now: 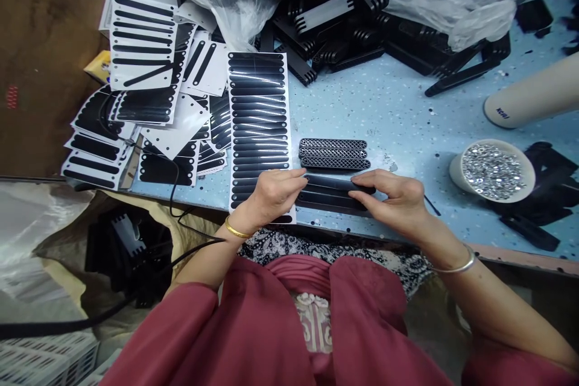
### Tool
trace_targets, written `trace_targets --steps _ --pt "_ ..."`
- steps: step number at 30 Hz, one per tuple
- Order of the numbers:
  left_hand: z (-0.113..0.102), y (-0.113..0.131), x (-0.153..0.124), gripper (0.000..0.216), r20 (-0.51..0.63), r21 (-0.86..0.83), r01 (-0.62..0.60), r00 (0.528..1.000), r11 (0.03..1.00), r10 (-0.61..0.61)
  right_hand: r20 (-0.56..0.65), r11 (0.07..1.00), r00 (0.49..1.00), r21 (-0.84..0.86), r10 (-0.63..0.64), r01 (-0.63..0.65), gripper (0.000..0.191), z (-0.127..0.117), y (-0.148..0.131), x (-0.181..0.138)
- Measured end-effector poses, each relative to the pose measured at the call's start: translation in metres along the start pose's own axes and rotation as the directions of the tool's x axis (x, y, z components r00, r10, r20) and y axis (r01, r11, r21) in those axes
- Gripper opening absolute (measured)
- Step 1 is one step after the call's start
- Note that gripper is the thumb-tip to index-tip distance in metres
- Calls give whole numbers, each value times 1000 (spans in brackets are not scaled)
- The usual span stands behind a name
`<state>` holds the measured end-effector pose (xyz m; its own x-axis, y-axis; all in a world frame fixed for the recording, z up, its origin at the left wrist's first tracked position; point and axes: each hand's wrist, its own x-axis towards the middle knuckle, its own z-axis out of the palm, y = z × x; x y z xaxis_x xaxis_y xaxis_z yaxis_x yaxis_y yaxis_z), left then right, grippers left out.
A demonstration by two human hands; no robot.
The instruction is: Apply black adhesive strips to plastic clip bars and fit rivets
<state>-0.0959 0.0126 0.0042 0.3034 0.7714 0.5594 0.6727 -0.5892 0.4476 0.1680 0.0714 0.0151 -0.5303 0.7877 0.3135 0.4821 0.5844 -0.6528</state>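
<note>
head view shows the left hand (275, 194) and right hand (394, 194), each grip narrowed to a pinch on opposite ends of one black strip (332, 183) on the tabletop (330, 111), apparently midway, patterned bars (333, 154) grouped just beyond, many stickers (259, 116) left unpeeled.

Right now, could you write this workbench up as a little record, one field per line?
Left hand: fingertips at the near strip's left end
Right hand: thumb and finger pinching the dark strip near its right end
Just beyond the strip: lattice-patterned bars, side by side
Left side: sheet of dark strips, beside loose piles of sheets
Far side: heap of black parts, partly under clear plastic
Right side: white bowl of small shiny metal pieces
</note>
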Motion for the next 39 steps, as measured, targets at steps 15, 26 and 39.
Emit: trace_targets --steps 15,26,39 --pt "-8 15 1 34 72 27 -39 997 999 37 -26 999 1000 38 -18 19 6 4 3 -1" --pt "-2 9 2 27 161 -254 510 860 822 -483 -13 999 1000 39 20 -19 6 2 2 -1" --pt "1 -4 12 25 394 -463 652 759 601 -519 -23 997 1000 74 6 -4 6 3 3 -2"
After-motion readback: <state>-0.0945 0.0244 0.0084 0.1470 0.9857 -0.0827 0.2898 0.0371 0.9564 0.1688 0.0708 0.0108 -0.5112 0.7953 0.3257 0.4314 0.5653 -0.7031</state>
